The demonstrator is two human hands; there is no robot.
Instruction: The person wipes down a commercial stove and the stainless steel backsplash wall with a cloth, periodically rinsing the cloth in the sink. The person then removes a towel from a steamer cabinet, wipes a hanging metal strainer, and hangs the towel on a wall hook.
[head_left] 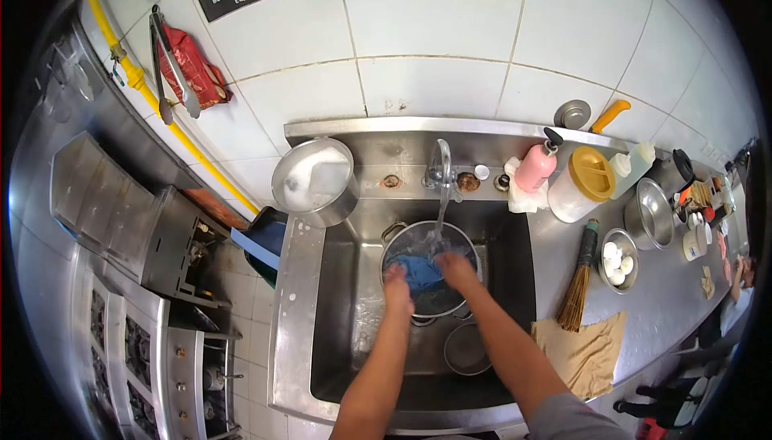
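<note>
A blue cloth (420,271) lies in the water of a round metal pot (460,235) inside the sink (346,352). My left hand (397,286) is closed on the cloth's left side, close to the pot's rim. At the cloth's right side, my right hand (455,270) is closed too, its fingertips partly hidden in the pot. Water runs from the curved faucet (443,168) into the pot, just above my hands. A smaller round metal dish (468,350) sits on the sink floor nearer to me.
Left of the sink stands a pot with suds (338,205). On the right counter are a pink pump bottle (535,168), a yellow-lidded tub (572,191), a stick brush (577,295), a bowl of eggs (618,261) and a brown cloth (583,347). A person (736,295) is at far right.
</note>
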